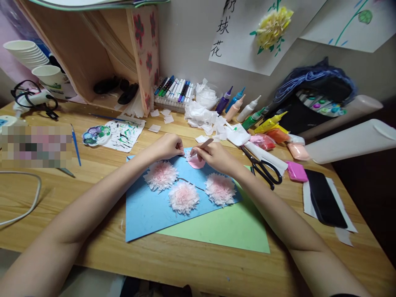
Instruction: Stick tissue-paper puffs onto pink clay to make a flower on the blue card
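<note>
My right hand [213,154] grips a flat wooden-looking stick [206,142] over a round pink patch [196,162], where bits of white tissue paper [189,155] sit. That patch lies on a blue sheet [145,220]. At the sheet's far edge, my left hand [171,147] has its fingers closed in a pinch; what they hold, if anything, is too small to make out. Nearer to me on the sheet are three ruffled pale-pink paper flowers [184,198], with a dark painted stem [185,180] between them.
A green sheet [229,231] lies partly under the blue one. Black scissors [262,168], a phone [326,198] and paint bottles [238,108] are to the right. Loose white tissue [202,115], markers [176,88] and an open box [147,62] stand behind. A paintbrush [76,145] lies left.
</note>
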A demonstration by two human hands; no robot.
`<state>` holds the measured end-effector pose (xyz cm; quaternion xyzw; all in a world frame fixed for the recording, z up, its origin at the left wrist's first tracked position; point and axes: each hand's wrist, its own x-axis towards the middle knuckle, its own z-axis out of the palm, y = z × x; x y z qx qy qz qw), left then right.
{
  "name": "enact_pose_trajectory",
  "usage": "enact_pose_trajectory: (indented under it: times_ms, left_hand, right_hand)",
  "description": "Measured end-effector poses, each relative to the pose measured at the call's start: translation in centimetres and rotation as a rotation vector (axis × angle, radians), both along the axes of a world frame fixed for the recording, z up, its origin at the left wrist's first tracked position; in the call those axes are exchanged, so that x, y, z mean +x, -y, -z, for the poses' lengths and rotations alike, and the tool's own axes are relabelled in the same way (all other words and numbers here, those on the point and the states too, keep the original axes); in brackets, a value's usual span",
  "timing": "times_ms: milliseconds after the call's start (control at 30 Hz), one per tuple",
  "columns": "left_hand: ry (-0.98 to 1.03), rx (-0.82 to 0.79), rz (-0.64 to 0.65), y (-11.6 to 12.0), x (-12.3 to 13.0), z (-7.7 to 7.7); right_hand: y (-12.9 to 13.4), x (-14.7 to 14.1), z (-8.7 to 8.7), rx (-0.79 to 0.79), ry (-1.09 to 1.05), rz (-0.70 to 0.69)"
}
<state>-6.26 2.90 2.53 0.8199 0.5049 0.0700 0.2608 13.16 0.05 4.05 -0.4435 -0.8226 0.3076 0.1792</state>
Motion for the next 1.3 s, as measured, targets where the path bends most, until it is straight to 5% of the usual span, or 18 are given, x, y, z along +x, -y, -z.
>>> enact_pose_trajectory:
  times_ms: [433,567,667,800,967,1133,1300]
  left_hand:
    - [0.043,-0.033,0.0,0.1,-0.2,-0.2]
    - [0.052,-0.041,-0.012,0.0,-0.2,0.1]
    - [0.049,-0.052,-0.009,-0.1,-0.3,0.2]
    - [0.048,-0.046,-0.003,0.0,-0.4,0.0]
    - [0.047,-0.05,0.0,0.1,-0.4,-0.1]
    - [0.061,-0.068,0.005,-0.2,-0.6,-0.4]
    - [0.13,-0.13,0.031,0.4,-0.6,-2.8]
  right_hand:
    - [-0.7,2.8,-3.0,-0.215,-0.108,-0.306]
    - [-1.6,4.2,-3.4,-0.101,-0.227,-0.157]
    - [-2.5,5.3,-2.7,0.068,-0.121,0.0]
    - [-3.3,5.5,-0.4,0.166,0.126,-0.086]
    - [-3.5,4.6,1.8,0.303,0.15,-0.059]
    - [-2.6,4.5,-0.3,0.244,0.06,-0.081]
    - [-1.3,4.6,-2.6,-0.011,-0.104,-0.256]
